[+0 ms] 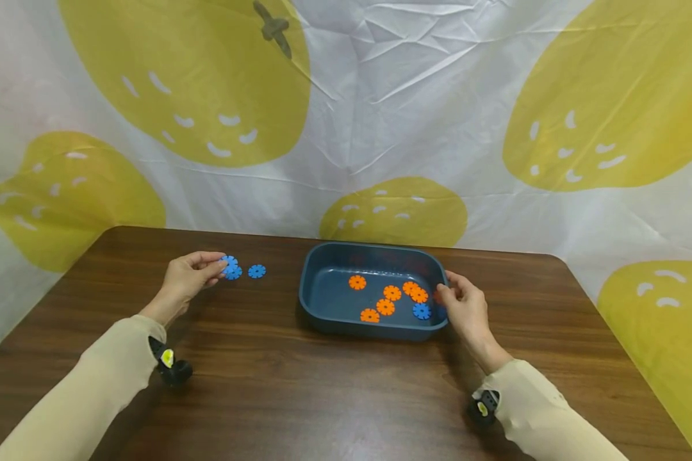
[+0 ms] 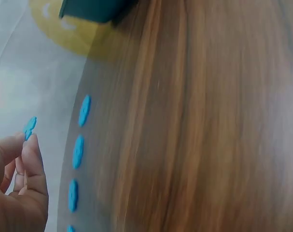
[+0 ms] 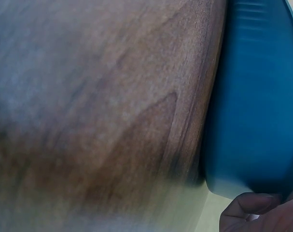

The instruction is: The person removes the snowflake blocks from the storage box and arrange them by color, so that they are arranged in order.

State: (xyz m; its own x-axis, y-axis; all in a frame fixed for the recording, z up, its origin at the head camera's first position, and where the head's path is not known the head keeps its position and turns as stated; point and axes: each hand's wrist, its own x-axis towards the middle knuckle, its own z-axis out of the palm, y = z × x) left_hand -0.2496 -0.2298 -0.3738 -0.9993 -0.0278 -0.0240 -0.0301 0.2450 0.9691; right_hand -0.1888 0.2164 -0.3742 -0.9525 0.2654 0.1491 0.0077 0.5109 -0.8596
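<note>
In the head view, note that your left hand (image 1: 189, 280) pinches a blue notched disc (image 1: 229, 260) between thumb and fingertips, above the wooden table (image 1: 346, 397). A loose blue disc (image 1: 257, 271) lies just to the right of those fingertips, and part of another shows close under them. The governing relation is this: the dark blue-grey rectangular bin (image 1: 375, 330) lies to the right of your left hand, well apart from it, with its long axis running left to right, so its left short side faces the pinched disc. Your right hand (image 1: 467, 307) is the nearer one to the bin, gripping the rim at its right short side. Inside, to the left of that hand, are six orange notched discs (image 1: 386, 307) and a single blue one (image 1: 421, 311). In the left wrist view, confirm the pinch: the disc stands at the fingertips, and a row of blue discs lies beside the hand, with the bin's corner beyond. In the right wrist view, your fingers meet the bin's end; their full hold is cut off by the frame, and you cannot read it there.
</note>
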